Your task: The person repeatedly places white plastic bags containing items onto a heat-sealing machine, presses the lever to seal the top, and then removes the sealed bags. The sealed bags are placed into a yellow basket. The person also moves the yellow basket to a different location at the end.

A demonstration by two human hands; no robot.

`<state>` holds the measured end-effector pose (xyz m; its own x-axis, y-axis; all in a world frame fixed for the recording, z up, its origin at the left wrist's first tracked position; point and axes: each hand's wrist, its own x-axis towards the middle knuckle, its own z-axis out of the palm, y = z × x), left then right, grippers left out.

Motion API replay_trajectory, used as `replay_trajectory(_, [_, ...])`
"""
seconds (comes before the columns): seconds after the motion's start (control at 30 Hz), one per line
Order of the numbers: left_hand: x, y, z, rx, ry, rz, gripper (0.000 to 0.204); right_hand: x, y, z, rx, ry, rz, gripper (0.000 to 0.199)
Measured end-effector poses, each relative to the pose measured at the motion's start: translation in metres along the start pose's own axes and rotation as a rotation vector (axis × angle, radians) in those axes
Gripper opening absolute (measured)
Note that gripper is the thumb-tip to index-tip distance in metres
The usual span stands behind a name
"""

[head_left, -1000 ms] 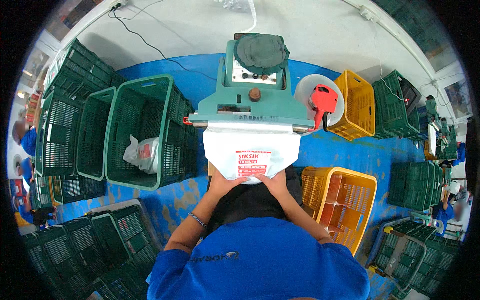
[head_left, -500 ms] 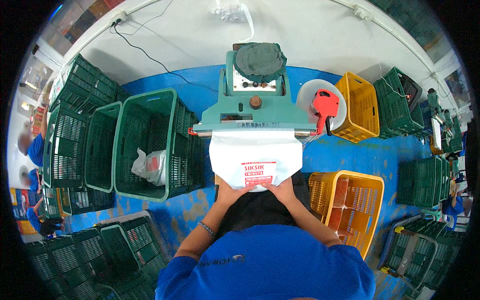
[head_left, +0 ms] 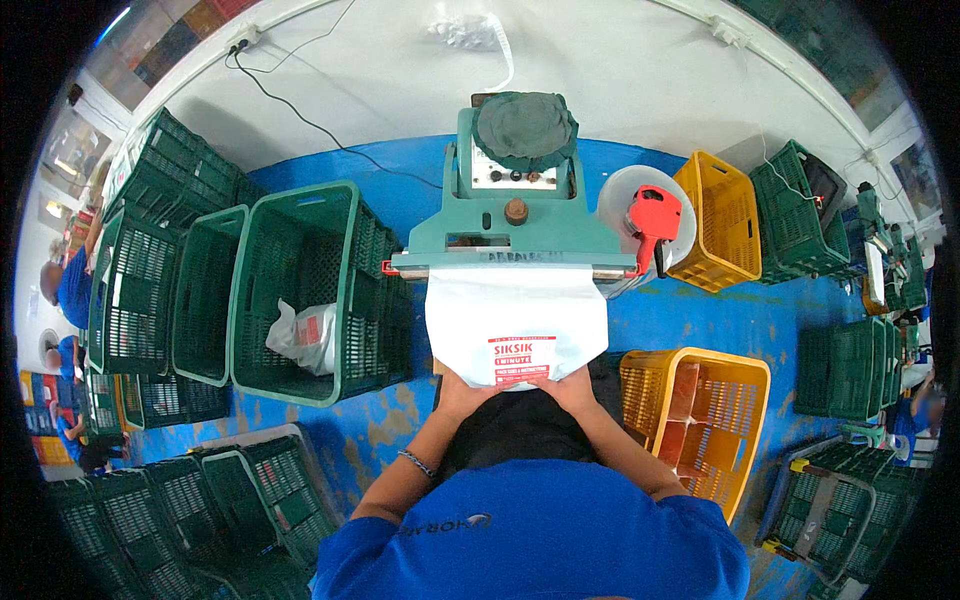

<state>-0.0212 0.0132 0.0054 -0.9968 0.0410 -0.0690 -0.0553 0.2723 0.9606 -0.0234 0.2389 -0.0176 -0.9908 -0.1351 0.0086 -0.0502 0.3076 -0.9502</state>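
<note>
Two hands, left hand (head_left: pixel 462 385) and right hand (head_left: pixel 570 385), grip the near end of a white bag (head_left: pixel 515 325); its far end sits under the green sealing machine (head_left: pixel 515 225). One sealed bag (head_left: pixel 300 337) already lies in the green crate (head_left: pixel 300 290) leftward; sealing seems underway.

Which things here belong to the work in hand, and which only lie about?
In use: white bag, teal sealing machine, left hand, right hand.
Lying about: green crates, yellow baskets, red tape dispenser.
</note>
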Motion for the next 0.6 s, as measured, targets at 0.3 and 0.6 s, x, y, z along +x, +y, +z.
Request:
replay_trajectory(0.3, [0.001, -0.009, 0.0, 0.071, 0.006, 0.033, 0.077, -0.001, 0.009, -0.004, -0.355, -0.047, -0.155, 0.067])
replay_trajectory(0.6, [-0.002, 0.012, 0.0, 0.014, -0.011, -0.008, 0.074, -0.001, 0.005, -0.004, -0.036, 0.016, 0.034, 0.08])
